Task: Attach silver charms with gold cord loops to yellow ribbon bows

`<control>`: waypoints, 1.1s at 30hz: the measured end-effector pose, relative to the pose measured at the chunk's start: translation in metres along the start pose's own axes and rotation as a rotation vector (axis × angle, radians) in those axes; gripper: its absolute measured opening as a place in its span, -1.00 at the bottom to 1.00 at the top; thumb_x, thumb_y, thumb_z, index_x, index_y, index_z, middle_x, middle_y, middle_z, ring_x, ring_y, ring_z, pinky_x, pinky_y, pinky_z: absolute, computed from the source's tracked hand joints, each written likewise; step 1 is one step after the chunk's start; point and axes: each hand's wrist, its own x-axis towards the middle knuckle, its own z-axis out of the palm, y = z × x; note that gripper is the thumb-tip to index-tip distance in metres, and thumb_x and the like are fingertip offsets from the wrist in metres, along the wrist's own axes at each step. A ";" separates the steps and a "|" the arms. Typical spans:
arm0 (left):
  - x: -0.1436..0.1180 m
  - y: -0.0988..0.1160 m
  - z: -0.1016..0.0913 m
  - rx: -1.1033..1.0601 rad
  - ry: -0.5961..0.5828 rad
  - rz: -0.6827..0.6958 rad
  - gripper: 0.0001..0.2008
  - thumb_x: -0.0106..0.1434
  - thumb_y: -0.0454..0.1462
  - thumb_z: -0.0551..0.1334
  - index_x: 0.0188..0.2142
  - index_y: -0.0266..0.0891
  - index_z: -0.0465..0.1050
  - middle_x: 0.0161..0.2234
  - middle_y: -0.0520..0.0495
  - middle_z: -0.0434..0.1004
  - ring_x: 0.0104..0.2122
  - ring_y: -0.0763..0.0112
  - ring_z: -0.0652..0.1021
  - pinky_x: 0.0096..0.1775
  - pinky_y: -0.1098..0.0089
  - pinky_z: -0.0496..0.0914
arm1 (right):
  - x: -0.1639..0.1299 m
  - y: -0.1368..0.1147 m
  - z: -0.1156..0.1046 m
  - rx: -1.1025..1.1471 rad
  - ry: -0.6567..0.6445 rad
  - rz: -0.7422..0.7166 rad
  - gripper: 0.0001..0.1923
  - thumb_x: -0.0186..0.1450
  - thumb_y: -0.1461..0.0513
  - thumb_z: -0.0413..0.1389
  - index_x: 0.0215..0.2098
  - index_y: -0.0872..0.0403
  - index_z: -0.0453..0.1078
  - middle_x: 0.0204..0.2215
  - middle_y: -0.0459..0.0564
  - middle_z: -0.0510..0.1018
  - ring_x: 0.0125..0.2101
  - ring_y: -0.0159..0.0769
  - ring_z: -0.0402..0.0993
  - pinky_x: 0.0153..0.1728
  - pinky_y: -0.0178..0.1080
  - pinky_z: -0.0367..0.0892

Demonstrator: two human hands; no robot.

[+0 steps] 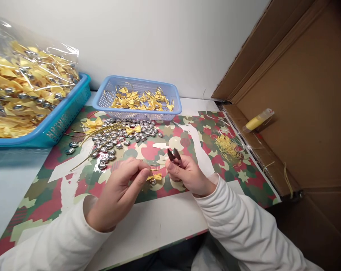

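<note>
My left hand (124, 188) is closed, thumb and fingertips pinched at a small yellow ribbon bow (158, 176) with a silver bell-like bead (153, 181) under it. A short piece of gold cord shows at the top of the bow. My right hand (188, 175) is wrapped round a pair of small snips (174, 155), whose dark blades point up and stand slightly apart; the palm hides the handles. Between the two hands hangs the bow, just left of the snips. Beyond my left hand lies a spread of silver beads (121, 139).
Gold cords (102, 136) lie across the beads. A light blue basket (136, 114) holds finished-looking bows. At left, a larger blue basket (71, 113) carries a clear bag of bows. Yellow thread (228, 146) lies right, near a cardboard wall (300, 113) and a yellow tube (257, 120).
</note>
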 end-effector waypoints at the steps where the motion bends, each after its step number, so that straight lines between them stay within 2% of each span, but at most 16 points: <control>1: 0.000 0.000 0.000 -0.021 0.004 -0.022 -0.75 0.38 -0.29 0.04 -0.44 -0.15 0.34 -0.55 0.07 0.34 -0.52 0.41 0.37 -0.43 0.39 0.24 | 0.000 -0.001 -0.002 -0.006 0.024 0.002 -0.52 0.18 -0.11 0.23 -0.53 0.08 0.24 -0.67 -0.28 0.08 -0.65 -0.55 -0.07 -0.66 -0.39 -0.09; 5: 0.000 0.002 0.000 -0.046 -0.005 -0.051 -0.74 0.37 -0.26 0.05 -0.46 -0.15 0.35 -0.56 0.06 0.34 -0.54 0.41 0.37 -0.46 0.40 0.25 | -0.002 -0.004 -0.004 -0.071 0.096 -0.030 -0.55 0.16 -0.11 0.24 -0.47 0.09 0.33 -0.66 -0.27 0.13 -0.66 -0.54 -0.01 -0.67 -0.38 -0.02; 9: 0.001 0.003 0.001 -0.041 -0.027 -0.051 -0.75 0.35 -0.26 0.07 -0.46 -0.15 0.38 -0.57 0.06 0.35 -0.55 0.40 0.35 -0.47 0.41 0.25 | -0.004 -0.003 0.000 -0.132 0.057 -0.077 -0.62 0.15 -0.03 0.28 -0.31 0.12 0.50 -0.68 -0.25 0.20 -0.65 -0.53 0.06 -0.63 -0.37 0.03; 13: 0.001 0.001 0.001 -0.013 -0.033 -0.026 -0.74 0.34 -0.26 0.08 -0.49 -0.15 0.37 -0.57 0.05 0.36 -0.55 0.41 0.33 -0.46 0.41 0.23 | -0.004 -0.001 0.004 -0.152 0.029 -0.092 -0.67 0.20 0.00 0.25 -0.35 0.12 0.54 -0.56 -0.11 0.41 -0.57 -0.48 0.23 -0.55 -0.34 0.19; 17: 0.001 0.000 0.002 -0.010 -0.039 -0.018 -0.74 0.34 -0.27 0.08 -0.49 -0.15 0.37 -0.56 0.06 0.37 -0.55 0.41 0.32 -0.45 0.41 0.23 | -0.004 0.000 0.005 -0.176 0.055 -0.114 -0.69 0.19 0.02 0.25 -0.39 0.12 0.52 -0.51 -0.06 0.46 -0.49 -0.41 0.34 -0.46 -0.30 0.30; 29: 0.000 0.001 0.000 -0.042 -0.023 -0.042 -0.71 0.35 -0.30 0.06 -0.53 -0.16 0.27 -0.58 0.08 0.29 -0.58 0.46 0.31 -0.52 0.43 0.20 | -0.006 -0.005 0.005 -0.183 0.088 -0.118 -0.72 0.25 0.06 0.19 -0.43 0.10 0.35 -0.59 -0.19 0.27 -0.61 -0.51 0.16 -0.57 -0.38 0.17; 31: -0.001 0.000 0.000 -0.039 -0.026 -0.039 -0.71 0.36 -0.30 0.05 -0.53 -0.16 0.26 -0.58 0.09 0.28 -0.58 0.47 0.31 -0.53 0.44 0.19 | -0.005 -0.004 0.002 -0.192 0.161 -0.129 -0.72 0.24 0.05 0.18 -0.44 0.10 0.35 -0.62 -0.22 0.23 -0.64 -0.52 0.09 -0.62 -0.39 0.10; 33: -0.001 0.000 0.000 -0.030 -0.024 -0.036 -0.71 0.36 -0.31 0.04 -0.53 -0.16 0.25 -0.58 0.09 0.27 -0.58 0.47 0.30 -0.52 0.44 0.19 | -0.003 -0.004 -0.004 -0.226 0.329 -0.167 -0.68 0.24 0.04 0.16 -0.50 0.09 0.31 -0.66 -0.24 0.15 -0.65 -0.53 0.02 -0.63 -0.39 0.03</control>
